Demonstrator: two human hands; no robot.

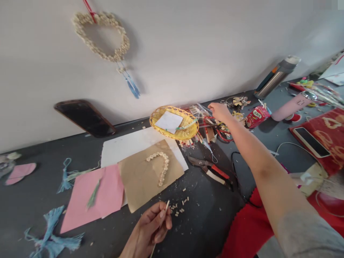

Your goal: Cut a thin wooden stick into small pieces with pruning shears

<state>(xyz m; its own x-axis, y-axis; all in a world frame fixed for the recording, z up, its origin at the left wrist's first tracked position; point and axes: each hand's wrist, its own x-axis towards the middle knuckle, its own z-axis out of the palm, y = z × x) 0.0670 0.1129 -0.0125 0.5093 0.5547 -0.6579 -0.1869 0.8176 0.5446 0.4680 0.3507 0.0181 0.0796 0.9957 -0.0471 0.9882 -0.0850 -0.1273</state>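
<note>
My left hand [152, 227] is closed around a thin pale stick [167, 205], pinched between thumb and fingers with its tip pointing up. Just beyond it, short cut pale pieces [176, 209] lie scattered on the dark table. My right hand [220, 111] reaches far forward, beside the yellow oval basket [189, 134]. Its fingers are bent together over a cluttered pile of red-and-pale sticks [206, 134]; whatever they grip is too small to make out. A curved string of pale flower-shaped beads [164, 166] rests on brown paper [141, 179].
Red-handled pruning shears [212, 170] lie below the pile. A phone [84, 116] leans against the wall, under a hanging beaded ring [103, 55]. Blue tassels [49, 233] and pink paper [80, 200] are at left. A pink bottle [292, 105] and steel flask [276, 79] are at right.
</note>
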